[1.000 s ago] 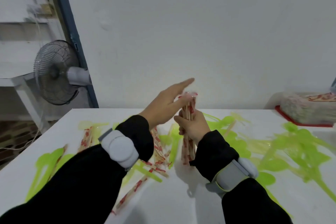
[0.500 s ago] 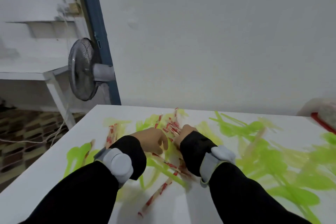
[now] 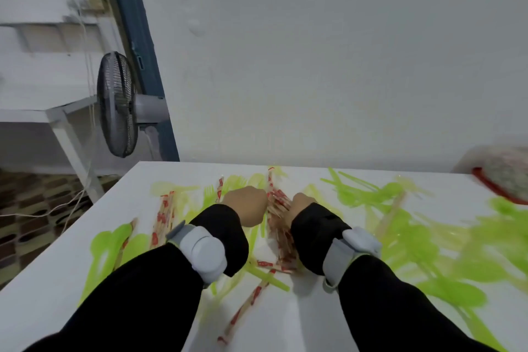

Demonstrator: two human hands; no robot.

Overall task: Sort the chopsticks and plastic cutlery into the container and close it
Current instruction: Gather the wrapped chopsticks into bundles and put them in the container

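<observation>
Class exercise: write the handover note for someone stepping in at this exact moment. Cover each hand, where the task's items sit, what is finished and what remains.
Left hand and right hand: both down on the table, flanking the wrapped chopstick bundle; fingers hidden, so grip unclear.
Loose chopsticks and green plastic cutlery lie scattered across the table.
Container: far right edge, blurred, seemingly holding some wrapped chopsticks.
Left: gather chopsticks, sort cutlery, load, close.
</observation>
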